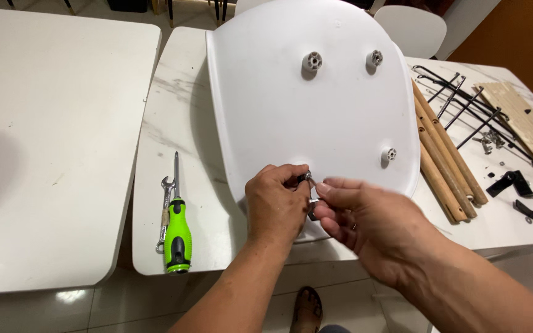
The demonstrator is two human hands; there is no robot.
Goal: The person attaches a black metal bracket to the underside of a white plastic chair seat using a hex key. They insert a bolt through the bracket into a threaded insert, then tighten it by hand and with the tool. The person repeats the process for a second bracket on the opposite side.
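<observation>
Chair seat white; screwdriver handle green-black; table white marbled; rods black

Bright, even overhead light; a soft glare patch lies on the floor left of the screwdriver. Shadows stay faint. Right hand slightly motion-blurred; edges bend outward.
</observation>
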